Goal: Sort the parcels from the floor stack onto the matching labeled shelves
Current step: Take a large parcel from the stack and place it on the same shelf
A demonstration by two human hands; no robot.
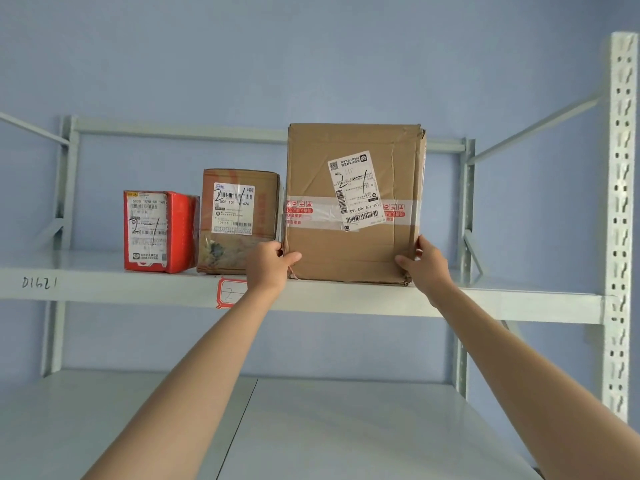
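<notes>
Standing upright on the upper shelf (pixel 485 299), the large brown parcel (pixel 349 244) is the landmark for everything else. The left hand (pixel 268 263) grips its lower left corner, with the thumb lying over the front face and the other fingers going behind the left edge. The right hand (pixel 424 263) grips its lower right corner in the same way, thumb on the front and fingers curled round the right edge. So the parcel sits between the two hands, its bottom edge touching the shelf near the front lip.

On the front of the parcel a white shipping label (pixel 356 190) is stuck a little tilted, with "2-1" written by hand, and a band of printed tape (pixel 304 211) crosses the face.

Just left of the parcel stands a smaller brown parcel (pixel 239 220), also marked "2-1". Further left of it is a red box (pixel 159 232) with the same mark.

Below the parcel's left corner, on the shelf's front edge, a red-bordered tag (pixel 228 294) shows "2", partly hidden by the left forearm. Under the parcel, well apart, is the lower shelf (pixel 346 427).
</notes>
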